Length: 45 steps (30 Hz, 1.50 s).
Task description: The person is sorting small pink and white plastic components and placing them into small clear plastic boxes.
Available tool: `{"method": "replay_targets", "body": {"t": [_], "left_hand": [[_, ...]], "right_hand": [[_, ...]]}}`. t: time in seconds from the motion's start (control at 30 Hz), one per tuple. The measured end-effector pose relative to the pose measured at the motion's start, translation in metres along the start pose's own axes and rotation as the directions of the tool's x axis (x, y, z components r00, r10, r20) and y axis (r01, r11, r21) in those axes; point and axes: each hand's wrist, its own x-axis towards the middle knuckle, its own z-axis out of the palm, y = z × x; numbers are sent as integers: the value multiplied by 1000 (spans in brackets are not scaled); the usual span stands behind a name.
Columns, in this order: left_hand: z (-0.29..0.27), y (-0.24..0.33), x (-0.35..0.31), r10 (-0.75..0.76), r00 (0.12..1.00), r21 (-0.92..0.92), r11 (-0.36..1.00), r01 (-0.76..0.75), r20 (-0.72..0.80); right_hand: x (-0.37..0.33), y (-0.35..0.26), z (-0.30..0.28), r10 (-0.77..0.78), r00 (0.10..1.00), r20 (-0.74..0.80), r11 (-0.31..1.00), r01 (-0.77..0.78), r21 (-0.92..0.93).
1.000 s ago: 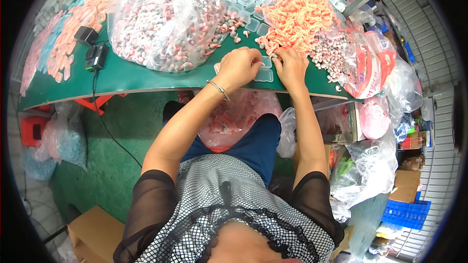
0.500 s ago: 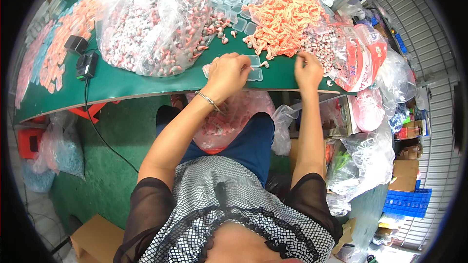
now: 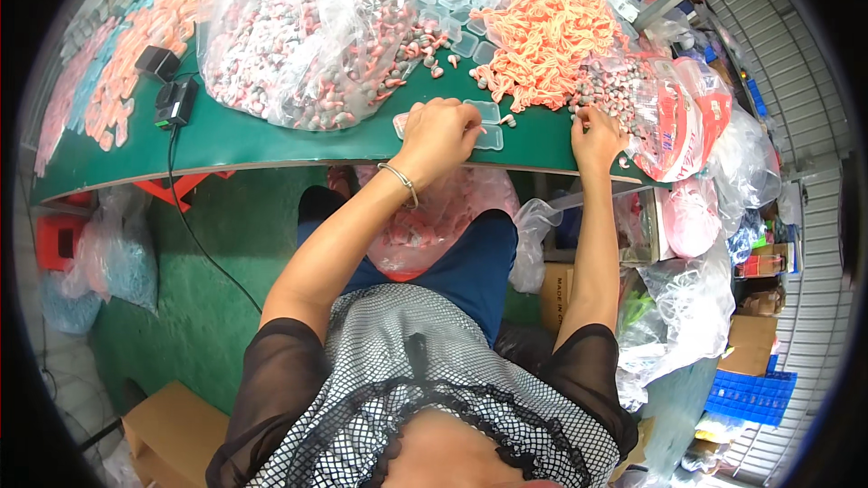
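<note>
Open clear box (image 3: 489,137), its two shallow halves side by side, lies near the front edge of the surface (image 3: 535,146), right of that edge's middle. A loose grey-and-pink piece (image 3: 508,120) sits just beside its right end. Risk, as judged: a sleeve-free wrist drawn back low could nudge the box over the front edge, as little margin remains there; the loose piece looks round-ended and might roll if brushed. Pose: left hand (image 3: 440,133) is palm-down over the box's left end, fingers curled, fingertips mostly hidden; cannot tell whether it grips anything. Right hand (image 3: 597,137) reaches in over the front edge, fingers bent, gap to thumb narrow, at the near fringe of the small-piece heap (image 3: 604,89); contents unclear. Farther back: orange yarn bundles (image 3: 547,32) toward the far edge, and a filled plastic bag (image 3: 282,54) left of them.
</note>
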Motion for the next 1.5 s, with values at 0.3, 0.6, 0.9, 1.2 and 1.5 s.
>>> {"method": "replay_targets", "body": {"t": [0.3,0.6,0.9,1.2,1.5], "left_hand": [[7,3,-4,11,1000,58,998,-11,9],[12,2,-12,77,996,208,976,-66,-45],[4,1,-14,95,995,242,965,-97,20],[5,-1,-13,73,996,239,967,-85,60],[1,-2,-13,51,996,224,972,-65,69]], "right_hand": [[-16,-91,-52,-351,934,74,742,228,631],[-9,-105,-41,-514,829,220,659,217,720],[18,-100,-24,-369,927,69,780,268,566],[44,-103,2,-515,856,49,824,479,302],[9,-112,-41,-443,889,119,726,278,629]]}}
